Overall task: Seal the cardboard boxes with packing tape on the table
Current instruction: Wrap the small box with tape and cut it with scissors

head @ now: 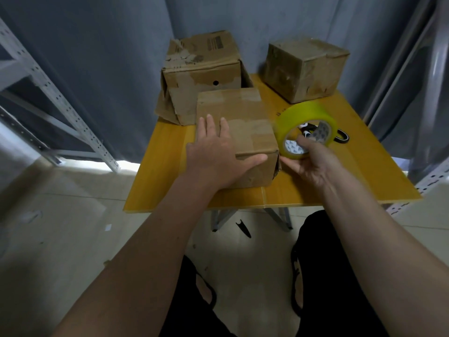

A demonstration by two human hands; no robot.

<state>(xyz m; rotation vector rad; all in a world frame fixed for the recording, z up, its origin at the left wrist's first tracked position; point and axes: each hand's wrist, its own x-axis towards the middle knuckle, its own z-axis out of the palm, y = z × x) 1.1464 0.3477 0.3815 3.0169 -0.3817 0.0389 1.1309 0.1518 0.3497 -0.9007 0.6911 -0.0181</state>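
- Two hands are seen over a yellow table [364, 166]; a roll of yellow packing tape [306, 128] is gripped by the right hand [313, 164], with fingers curled through its core, and is held tilted just above the tabletop, blurred at its rim.
- Straight fingers of the left hand [218, 152] are laid flat on the top of the nearest cardboard box [240, 135], with the thumb spread along its front upper edge.
- That box is closed, with old tape patches on its top flaps; its contents are hidden.
- A black-handled object [341, 138], partly hidden by the roll, is seen on the table just behind the tape; what it is cannot be told.
- A larger worn box [201, 76] is set just behind the near one, its flaps loose and a round hole in its front face; nothing inside is visible.
- A third, closed box [306, 69] is placed at the far right corner, well apart from the others.
- Both forearms are stretched forward from the lower edge of the view.
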